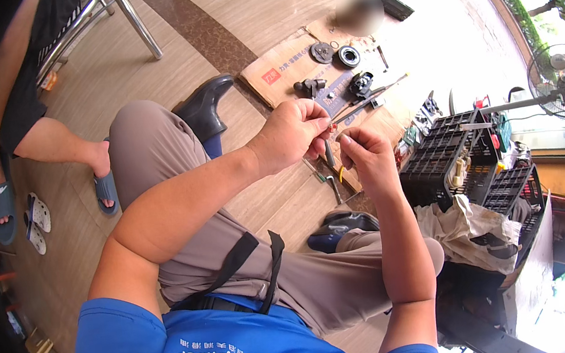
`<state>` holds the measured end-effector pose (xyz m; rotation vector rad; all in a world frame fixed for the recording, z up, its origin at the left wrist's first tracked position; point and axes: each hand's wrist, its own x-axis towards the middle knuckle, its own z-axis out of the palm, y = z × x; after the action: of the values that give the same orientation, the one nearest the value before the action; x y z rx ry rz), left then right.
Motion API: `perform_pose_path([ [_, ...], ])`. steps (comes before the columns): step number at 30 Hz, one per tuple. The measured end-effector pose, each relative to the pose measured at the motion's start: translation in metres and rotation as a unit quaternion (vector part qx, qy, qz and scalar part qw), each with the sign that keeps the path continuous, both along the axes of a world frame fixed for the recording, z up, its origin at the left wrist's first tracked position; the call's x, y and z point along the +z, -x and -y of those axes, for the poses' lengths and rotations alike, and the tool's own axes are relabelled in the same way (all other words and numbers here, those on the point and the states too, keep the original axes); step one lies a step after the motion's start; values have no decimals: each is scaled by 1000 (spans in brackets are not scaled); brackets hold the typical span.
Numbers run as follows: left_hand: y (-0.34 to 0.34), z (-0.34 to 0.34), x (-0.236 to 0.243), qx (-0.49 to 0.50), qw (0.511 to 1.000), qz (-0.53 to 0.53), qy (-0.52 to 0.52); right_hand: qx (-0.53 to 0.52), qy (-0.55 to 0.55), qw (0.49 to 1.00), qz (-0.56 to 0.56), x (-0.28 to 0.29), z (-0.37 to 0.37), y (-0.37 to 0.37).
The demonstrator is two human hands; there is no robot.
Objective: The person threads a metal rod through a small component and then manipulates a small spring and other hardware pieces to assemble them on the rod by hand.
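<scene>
My left hand (291, 133) is raised in front of me over the cardboard, its thumb and fingers pinched on a small reddish piece (333, 128). That piece is too small for me to tell its kind. Close to its right, my right hand (368, 155) has the thumb pressed against curled fingers. Whatever the right hand may hold is hidden. Beyond both hands, a flat cardboard sheet (273, 94) lies on the floor. On it are a dark round disc (321, 52), a ring-shaped metal part (349, 56), a black cylindrical part (311, 88) and a black housing-like part (361, 85).
Black plastic crates (434, 159) with tools and a pale cloth (466, 229) stand at my right. A fan (562, 78) is farther right. At the left, another person's leg (63, 147) and a metal-legged chair (136, 22) are near. My dark boot (208, 105) rests beside the cardboard.
</scene>
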<state>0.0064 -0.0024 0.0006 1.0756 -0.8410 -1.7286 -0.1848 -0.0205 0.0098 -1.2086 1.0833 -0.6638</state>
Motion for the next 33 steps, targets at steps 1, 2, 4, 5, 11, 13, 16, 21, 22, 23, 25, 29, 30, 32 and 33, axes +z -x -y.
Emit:
perform_pose_path([
  [1, 0, 1, 0, 9, 1000, 0, -2, 7, -2, 1000, 3, 1, 0, 1],
  [2, -1, 1, 1, 18, 1000, 0, -4, 14, -5, 1000, 5, 2, -1, 2],
  [4, -2, 2, 3, 31, 999, -2, -7, 10, -18, 1000, -8, 7, 0, 4],
  [5, -2, 2, 6, 36, 999, -3, -7, 8, -24, 1000, -15, 9, 0, 5],
  [11, -5, 2, 6, 43, 999, 7, 0, 62, 110, 943, -309, 10, 21, 35],
  [13, -4, 2, 6, 36, 999, 20, 1, 49, 167, 895, -412, 16, 24, 43],
  [16, 0, 1, 5, 23, 999, 42, 8, -61, 201, 952, -221, 6, 19, 37],
  [21, 4, -2, -2, 10, 999, 38, 29, -5, 62, 994, 88, 7, -14, -10],
  [22, 4, -2, -2, 9, 999, 35, 31, -13, 66, 991, 115, 6, -18, -16],
  [23, 3, -2, -2, 8, 999, 31, 32, -13, 66, 992, 110, 3, -17, -16],
  [25, 4, -2, -1, 10, 999, 21, 31, -11, 67, 993, 98, -5, -14, -14],
  [29, 4, -2, 2, 17, 999, 7, 26, -31, 86, 995, 37, -9, -15, -8],
  [30, 4, -3, 3, 19, 999, 8, 26, -31, 104, 994, 7, -8, -15, -8],
  [32, 5, -3, 3, 22, 999, 18, 27, -30, 140, 989, -45, -6, -16, -9],
  [33, 5, -3, 3, 23, 999, 23, 28, -29, 160, 984, -67, -5, -16, -9],
])
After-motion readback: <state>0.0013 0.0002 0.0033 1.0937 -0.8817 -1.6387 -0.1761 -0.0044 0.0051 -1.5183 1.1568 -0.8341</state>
